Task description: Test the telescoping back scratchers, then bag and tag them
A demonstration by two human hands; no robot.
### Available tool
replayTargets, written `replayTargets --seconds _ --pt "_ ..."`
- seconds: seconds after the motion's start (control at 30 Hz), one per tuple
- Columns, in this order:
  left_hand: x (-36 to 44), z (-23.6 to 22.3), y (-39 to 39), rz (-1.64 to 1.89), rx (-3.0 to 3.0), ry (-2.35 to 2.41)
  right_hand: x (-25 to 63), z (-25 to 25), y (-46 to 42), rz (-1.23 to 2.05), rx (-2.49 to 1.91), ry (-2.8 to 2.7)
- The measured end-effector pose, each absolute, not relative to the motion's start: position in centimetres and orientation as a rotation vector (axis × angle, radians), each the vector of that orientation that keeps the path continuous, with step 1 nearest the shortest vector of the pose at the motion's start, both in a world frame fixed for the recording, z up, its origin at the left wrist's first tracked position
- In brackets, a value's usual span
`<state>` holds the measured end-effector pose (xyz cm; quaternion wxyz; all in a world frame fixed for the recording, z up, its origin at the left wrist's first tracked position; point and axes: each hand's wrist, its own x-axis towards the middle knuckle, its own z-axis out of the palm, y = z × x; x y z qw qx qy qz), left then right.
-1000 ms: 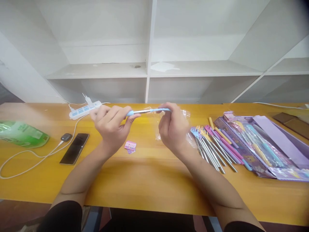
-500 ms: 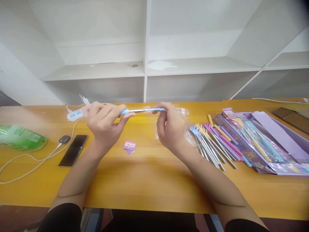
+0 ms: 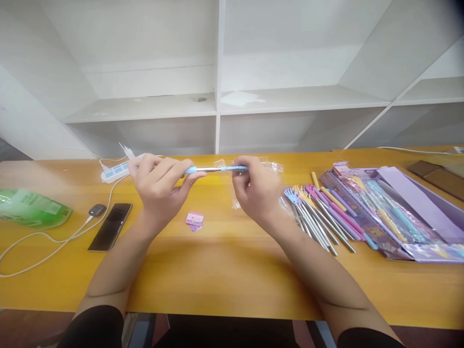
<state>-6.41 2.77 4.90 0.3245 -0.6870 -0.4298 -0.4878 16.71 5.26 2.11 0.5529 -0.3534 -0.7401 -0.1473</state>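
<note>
My left hand (image 3: 159,186) is closed round the light blue handle of a back scratcher (image 3: 210,169). Its short metal rod shows between my two hands, held level above the table. At the other end, my right hand (image 3: 258,189) grips the light blue head, mostly hidden by the fingers. Behind and under the right hand lies clear plastic wrapping (image 3: 273,167). To the right is a pile of metal rods (image 3: 314,224) with blue, yellow and pink claw heads, beside several coloured handles (image 3: 340,205). Small pink cards (image 3: 195,219) lie between my forearms.
A purple open box (image 3: 393,253) with wrapped back scratchers stands at the right. On the left are a phone (image 3: 110,226), a green plastic pack (image 3: 34,208), a white cable (image 3: 47,231), a small black device (image 3: 97,210) and a power strip (image 3: 116,171). White shelving (image 3: 219,72) rises behind the table.
The view has shifted slightly. My right hand has turned the blue head a little, so that it now lies straighter in line with the rod. Both hands keep their hold.
</note>
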Motion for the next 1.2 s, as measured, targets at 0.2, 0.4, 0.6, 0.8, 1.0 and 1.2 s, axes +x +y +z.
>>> replayTargets --seconds 0.2,0.4,0.6,0.8,1.0,1.2 --pt "-6.2 4.9 2.9 -1.255 -1.817 -1.142 17.3 2.3 6.0 -0.419 -0.836 -1.77" --pt "-6.7 5.0 3.5 -1.281 -1.888 -1.206 17.0 2.3 6.2 -0.441 -0.9 -1.774" --pt "-8.6 5.8 4.3 -1.295 -1.859 -1.284 18.5 2.7 7.5 -0.414 -1.04 -1.677" --pt "-11.0 6.7 4.9 -1.326 -1.782 -1.295 21.7 4.2 9.6 -0.416 -1.053 -1.512" --pt "-11.0 6.6 5.0 -1.326 -1.793 -1.288 21.7 4.2 9.6 -0.433 -1.045 -1.527" --pt "-10.6 6.0 5.2 -1.327 -1.819 -1.327 21.8 4.3 9.7 -0.425 -1.106 -1.506"
